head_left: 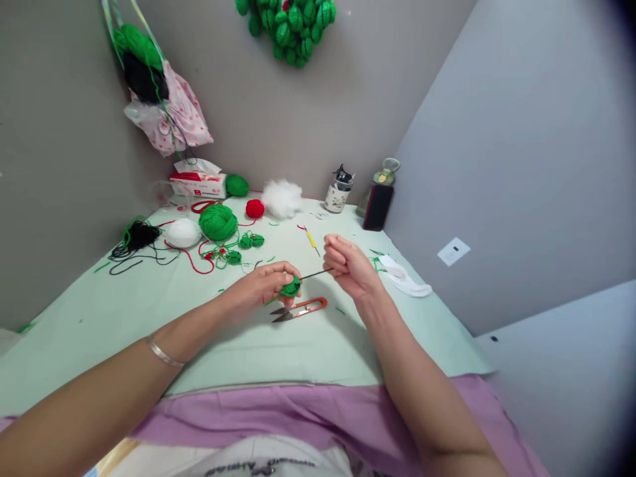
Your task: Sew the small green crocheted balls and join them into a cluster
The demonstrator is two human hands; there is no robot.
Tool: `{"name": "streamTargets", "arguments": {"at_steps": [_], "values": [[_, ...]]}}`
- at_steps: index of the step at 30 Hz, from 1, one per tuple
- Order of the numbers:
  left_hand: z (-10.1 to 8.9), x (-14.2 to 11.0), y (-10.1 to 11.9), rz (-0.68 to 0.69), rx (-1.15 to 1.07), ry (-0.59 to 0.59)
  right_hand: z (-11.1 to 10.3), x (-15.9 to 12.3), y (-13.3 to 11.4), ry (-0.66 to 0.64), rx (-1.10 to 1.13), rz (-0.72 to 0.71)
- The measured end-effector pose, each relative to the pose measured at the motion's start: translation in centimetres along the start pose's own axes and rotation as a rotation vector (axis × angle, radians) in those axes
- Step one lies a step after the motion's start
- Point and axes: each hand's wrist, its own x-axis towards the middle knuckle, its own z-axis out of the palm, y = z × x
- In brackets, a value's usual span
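My left hand (265, 285) is closed around a small green crocheted piece (291, 287), held just above the pale green table cloth (124, 311). My right hand (348, 264) is closed in a pinch on a thin dark needle (315, 273) whose tip points into the green piece. Orange-handled thread snips (301, 309) lie on the cloth right below both hands.
Behind the hands lie a green yarn ball (218, 221), a red ball (255, 208), white stuffing (282, 197), black yarn (139, 236), a white ball (183, 232), small green pieces (251, 241), a yellow hook (312, 240), a tissue box (197, 182), a jar (338, 195) and a phone (377, 207).
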Motion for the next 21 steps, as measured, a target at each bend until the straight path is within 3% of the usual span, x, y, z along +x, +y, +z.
{"name": "streamTargets", "arguments": {"at_steps": [3, 5, 16, 18, 21], "values": [[0.0, 0.1, 0.0, -0.004, -0.003, -0.014, -2.0, 1.0, -0.2, 0.195, 0.024, -0.108], [0.1, 0.2, 0.0, -0.010, 0.005, -0.016, -3.1, 1.7, -0.1, 0.256, 0.018, -0.141], [-1.3, 0.5, -0.1, -0.034, -0.098, 0.068, -3.8, 2.8, 1.7, 0.294, -0.094, -0.014], [-1.7, 0.6, 0.0, -0.040, -0.137, 0.074, -3.9, 3.0, 2.0, 0.338, -0.223, -0.075], [-2.4, 0.9, 0.2, -0.005, -0.200, 0.124, -3.8, 2.6, 2.1, 0.399, -0.706, -0.354]]}}
